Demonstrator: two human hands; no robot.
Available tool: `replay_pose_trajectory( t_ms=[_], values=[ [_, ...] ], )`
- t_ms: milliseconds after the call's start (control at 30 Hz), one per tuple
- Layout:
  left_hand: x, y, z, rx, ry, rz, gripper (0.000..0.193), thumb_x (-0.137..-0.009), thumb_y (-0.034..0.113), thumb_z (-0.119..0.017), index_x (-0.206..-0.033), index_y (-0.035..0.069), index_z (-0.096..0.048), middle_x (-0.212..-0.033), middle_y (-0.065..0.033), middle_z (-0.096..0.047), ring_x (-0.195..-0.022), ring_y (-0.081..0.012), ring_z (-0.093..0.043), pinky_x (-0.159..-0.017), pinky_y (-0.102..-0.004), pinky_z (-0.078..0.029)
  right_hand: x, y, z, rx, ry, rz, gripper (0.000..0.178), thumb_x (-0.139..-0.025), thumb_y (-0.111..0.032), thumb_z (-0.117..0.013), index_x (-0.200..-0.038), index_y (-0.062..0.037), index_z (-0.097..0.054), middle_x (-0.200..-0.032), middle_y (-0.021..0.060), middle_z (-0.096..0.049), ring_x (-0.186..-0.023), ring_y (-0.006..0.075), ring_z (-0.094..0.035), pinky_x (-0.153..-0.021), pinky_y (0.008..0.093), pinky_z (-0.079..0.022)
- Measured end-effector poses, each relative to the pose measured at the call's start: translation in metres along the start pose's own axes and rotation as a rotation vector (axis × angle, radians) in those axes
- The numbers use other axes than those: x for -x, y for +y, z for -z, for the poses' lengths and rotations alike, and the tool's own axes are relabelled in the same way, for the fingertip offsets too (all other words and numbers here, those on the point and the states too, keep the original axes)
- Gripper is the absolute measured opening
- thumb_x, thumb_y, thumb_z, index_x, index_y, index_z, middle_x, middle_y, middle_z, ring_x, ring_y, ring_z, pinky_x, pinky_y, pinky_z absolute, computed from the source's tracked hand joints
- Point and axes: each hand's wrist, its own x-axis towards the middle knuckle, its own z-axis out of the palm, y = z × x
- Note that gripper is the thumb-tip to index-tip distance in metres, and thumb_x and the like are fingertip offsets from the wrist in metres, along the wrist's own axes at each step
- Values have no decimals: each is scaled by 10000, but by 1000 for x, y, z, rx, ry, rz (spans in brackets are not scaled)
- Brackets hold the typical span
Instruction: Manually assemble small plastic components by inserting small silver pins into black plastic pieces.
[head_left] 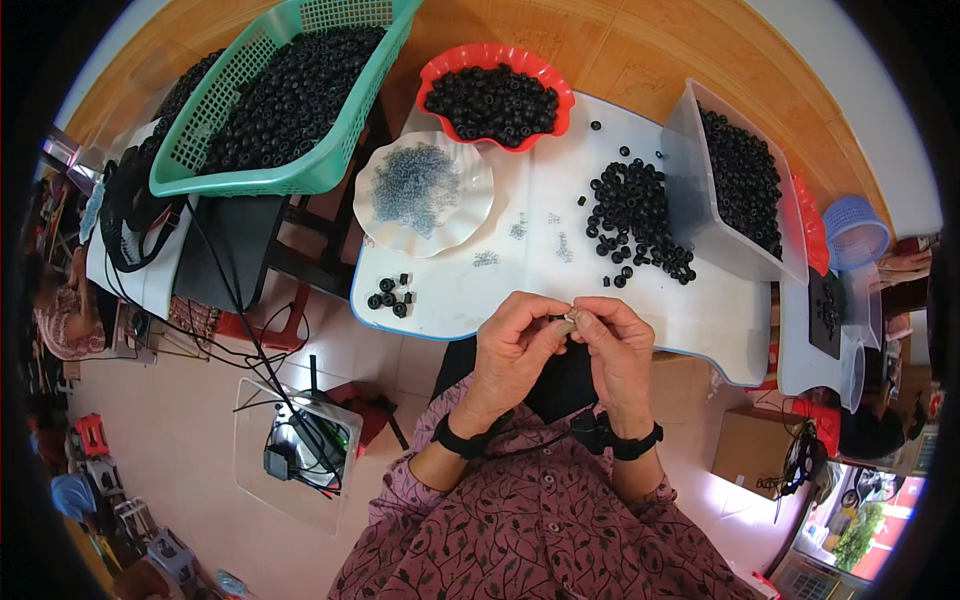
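Note:
In front of my chest, at the near edge of the white table, my left hand and my right hand meet fingertip to fingertip. Each is closed in a pinch around something tiny that the fingers mostly cover; its kind does not show. Beyond them lie a few clusters of small clear pieces. A loose pile of black ring-like parts spreads to the right. Several more black parts sit at the table's left corner.
A white scalloped dish holds small clear pieces. Black parts fill a red scalloped dish, a green basket and a clear plastic bin. On the floor at left stands a clear tub with cables; at right, a cardboard box.

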Motion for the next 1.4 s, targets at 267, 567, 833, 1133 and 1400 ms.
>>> replay_pose_trajectory(
  t_ms=[267, 567, 833, 1133, 1400],
  values=[
    [2, -2, -2, -196, 60, -133, 98, -880, -17, -617, -977, -8, -631, -896, -64, -575, -675, -101, -607, -586, -215, -498, 2, -4, -2, -39, -26, -23, 165, -880, -32, -659, -1029, 41, -656, -883, 64, -672, -748, 90, -599, -715, 221, -499],
    [0, -3, -1, -406, 67, -239, 86, -895, 6, -604, -981, 10, -612, -872, -68, -557, -637, -116, -590, -534, -238, -472, 6, -3, -12, 243, 38, 168, 211, -885, -4, -645, -1085, 17, -581, -930, 66, -656, -817, 96, -601, -754, 221, -495],
    [0, -7, 8, 293, -46, 185, 182, -981, 78, -507, -1095, -32, -597, -863, -66, -627, -710, -103, -619, -661, -244, -550, 8, -5, -16, 191, 52, 202, 199, -881, 34, -632, -1062, 22, -553, -959, 82, -656, -864, 109, -611, -775, 234, -499],
    [0, -4, 6, 217, -48, 142, 187, -960, 53, -543, -1116, -38, -593, -869, -67, -635, -756, -101, -628, -704, -253, -570, 8, -7, -15, 161, 55, 173, 192, -882, 38, -625, -1056, 22, -547, -967, 93, -655, -853, 117, -622, -782, 239, -511],
    [1, -10, 16, 441, -95, 238, 216, -974, 54, -509, -1149, -50, -583, -995, -110, -645, -854, -151, -653, -760, -303, -588, 12, -9, -16, 178, 72, 179, 182, -883, 35, -628, -1046, 21, -549, -962, 97, -659, -872, 127, -632, -801, 239, -510]
  ],
)
